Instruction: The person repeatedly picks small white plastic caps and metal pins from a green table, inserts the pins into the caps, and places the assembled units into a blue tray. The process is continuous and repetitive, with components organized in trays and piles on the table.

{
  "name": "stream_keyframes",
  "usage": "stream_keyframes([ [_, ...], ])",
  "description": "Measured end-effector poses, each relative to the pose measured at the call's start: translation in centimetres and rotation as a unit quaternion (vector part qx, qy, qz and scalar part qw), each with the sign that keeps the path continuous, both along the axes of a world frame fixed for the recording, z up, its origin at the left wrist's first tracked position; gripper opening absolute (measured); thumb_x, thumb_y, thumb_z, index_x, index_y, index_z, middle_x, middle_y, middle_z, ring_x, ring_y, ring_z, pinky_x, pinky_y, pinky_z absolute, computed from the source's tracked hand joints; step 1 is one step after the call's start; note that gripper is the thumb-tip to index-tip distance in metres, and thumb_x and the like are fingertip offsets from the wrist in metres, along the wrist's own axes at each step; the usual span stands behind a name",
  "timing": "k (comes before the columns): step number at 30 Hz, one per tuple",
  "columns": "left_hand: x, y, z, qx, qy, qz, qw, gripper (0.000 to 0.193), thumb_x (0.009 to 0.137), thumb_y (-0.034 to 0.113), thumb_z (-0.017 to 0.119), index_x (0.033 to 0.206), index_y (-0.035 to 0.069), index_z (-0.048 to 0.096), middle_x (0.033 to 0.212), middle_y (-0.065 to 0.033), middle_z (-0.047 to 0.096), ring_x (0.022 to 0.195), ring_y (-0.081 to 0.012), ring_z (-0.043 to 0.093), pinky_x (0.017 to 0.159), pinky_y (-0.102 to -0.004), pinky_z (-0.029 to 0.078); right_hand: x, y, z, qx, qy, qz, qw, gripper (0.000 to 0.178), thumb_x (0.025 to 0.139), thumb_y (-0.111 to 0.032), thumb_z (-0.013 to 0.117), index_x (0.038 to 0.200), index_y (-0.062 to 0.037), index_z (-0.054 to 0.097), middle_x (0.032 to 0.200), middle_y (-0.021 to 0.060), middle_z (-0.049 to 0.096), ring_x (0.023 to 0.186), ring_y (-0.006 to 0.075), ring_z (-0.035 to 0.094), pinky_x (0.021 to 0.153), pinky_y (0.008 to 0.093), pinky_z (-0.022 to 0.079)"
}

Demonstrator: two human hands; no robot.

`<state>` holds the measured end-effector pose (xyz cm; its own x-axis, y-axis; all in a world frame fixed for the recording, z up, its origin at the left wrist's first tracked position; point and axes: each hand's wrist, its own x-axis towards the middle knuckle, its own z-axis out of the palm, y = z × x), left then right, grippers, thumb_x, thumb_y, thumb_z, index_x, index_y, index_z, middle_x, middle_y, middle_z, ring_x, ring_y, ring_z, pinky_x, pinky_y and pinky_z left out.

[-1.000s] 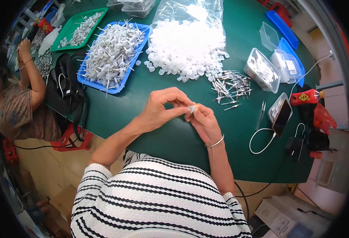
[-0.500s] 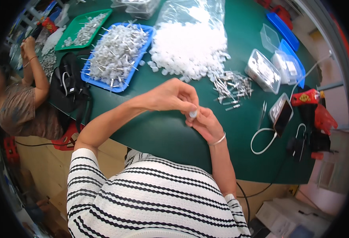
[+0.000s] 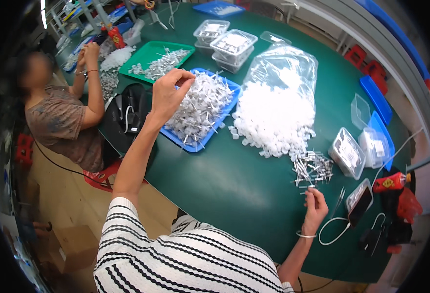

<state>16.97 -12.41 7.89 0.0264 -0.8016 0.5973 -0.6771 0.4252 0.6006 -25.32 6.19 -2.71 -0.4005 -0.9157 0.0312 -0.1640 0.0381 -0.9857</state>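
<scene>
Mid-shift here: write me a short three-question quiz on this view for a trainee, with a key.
1. True or false: the right hand is beside the metal pins.
2. Which tray lies nearest the white caps: a) green, b) red, c) blue?
3. Fill in: the wearer of the striped sweater has a pale bracelet on the ____ wrist.

Key: 1. True; 2. c; 3. right.

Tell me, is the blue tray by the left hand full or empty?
Full: white and metal pieces are heaped across the blue tray.
</scene>
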Motion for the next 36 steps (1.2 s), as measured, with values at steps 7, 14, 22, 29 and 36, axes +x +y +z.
stream_keyframes([
  [7,3.1,-2.4,-3.4,0.069,-0.088,0.031,0.993,0.014,0.083,0.013,0.067,0.093,0.003,0.070,0.086,-0.0088,0.069,0.075,-0.0166,0.065,0.070,-0.0279,0.050,-2.6,1.3,-1.2,-0.072,0.171,-0.059,0.981,0.011,0.091,-0.001,0.058,0.099,0.0030,0.064,0.091,0.0037,0.061,0.079,0.0110,0.057,0.069,0.0217,0.045],
  [14,4.2,-2.9,-4.3,0.089,-0.060,-0.015,0.994,0.020,0.091,0.013,0.060,0.105,0.002,0.069,0.095,-0.0075,0.071,0.084,-0.0132,0.065,0.075,-0.0257,0.048,-4.0,0.3,1.0,-0.052,0.382,-0.038,0.922,0.011,0.084,-0.002,0.061,0.093,-0.0009,0.066,0.091,0.0128,0.064,0.086,0.0305,0.060,0.078,0.0373,0.046],
  [22,-6.7,7.0,-3.9,0.059,-0.034,-0.088,0.994,0.018,0.084,0.000,0.063,0.100,0.004,0.068,0.093,-0.0079,0.068,0.083,-0.0187,0.064,0.075,-0.0294,0.048,-3.6,-0.6,0.1,-0.034,0.477,0.007,0.878,0.013,0.078,-0.003,0.067,0.091,-0.0043,0.067,0.084,0.0102,0.059,0.082,0.0295,0.056,0.072,0.0396,0.046],
  [29,-8.8,8.0,-9.0,-0.048,-0.279,-0.017,0.959,0.025,0.074,0.000,0.068,0.098,0.007,0.066,0.099,-0.0060,0.060,0.095,-0.0274,0.056,0.085,-0.0400,0.042,-2.8,0.4,1.3,-0.024,0.480,0.046,0.876,0.011,0.077,0.001,0.066,0.087,-0.0020,0.062,0.083,0.0120,0.055,0.082,0.0295,0.054,0.072,0.0390,0.045],
  [36,-8.5,3.3,-8.2,-0.053,-0.564,0.005,0.824,0.028,0.077,0.008,0.059,0.104,-0.001,0.061,0.145,-0.0197,0.036,0.138,-0.0319,0.028,0.112,-0.0519,0.016,-1.3,1.2,2.9,0.046,0.210,-0.006,0.977,0.010,0.084,0.002,0.064,0.094,0.0005,0.062,0.085,0.0047,0.056,0.074,0.0130,0.054,0.066,0.0273,0.045],
])
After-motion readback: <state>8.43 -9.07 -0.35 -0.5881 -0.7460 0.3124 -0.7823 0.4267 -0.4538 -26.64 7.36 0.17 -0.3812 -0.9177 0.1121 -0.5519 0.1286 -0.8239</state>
